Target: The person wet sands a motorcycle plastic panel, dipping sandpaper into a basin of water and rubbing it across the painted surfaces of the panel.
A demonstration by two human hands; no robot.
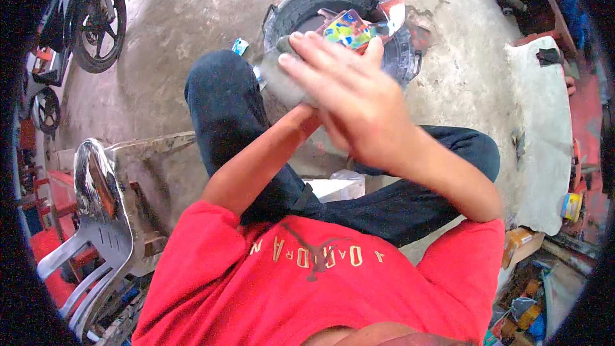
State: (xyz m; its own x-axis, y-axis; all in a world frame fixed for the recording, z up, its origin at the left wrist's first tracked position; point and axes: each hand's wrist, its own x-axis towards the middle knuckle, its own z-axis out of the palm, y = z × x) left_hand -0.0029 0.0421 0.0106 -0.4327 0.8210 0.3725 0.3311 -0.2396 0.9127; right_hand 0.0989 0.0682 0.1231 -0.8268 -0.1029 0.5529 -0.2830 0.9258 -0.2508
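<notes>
My right hand (362,93) is held out in front of me, its fingers stretched and thumb raised, slightly smeared by motion. It crosses over my left hand, whose wrist (306,117) shows beneath it. A pale grey, blurred thing (280,83) lies where my left hand ends, against my right fingertips; I cannot make out whether it is a covering or a held piece. My left fingers are hidden. Just beyond the hands stands a dark round tub (282,16), with a colourful patterned piece (348,30) and red and white pieces (392,13) in it.
A small blue and white packet (240,46) lies on the concrete floor (211,0). Below my arms is a white block-like thing (339,189). A metallic-looking chair (102,205) stands at left, near a motorcycle wheel (97,22). On the right is a pale slab (543,134).
</notes>
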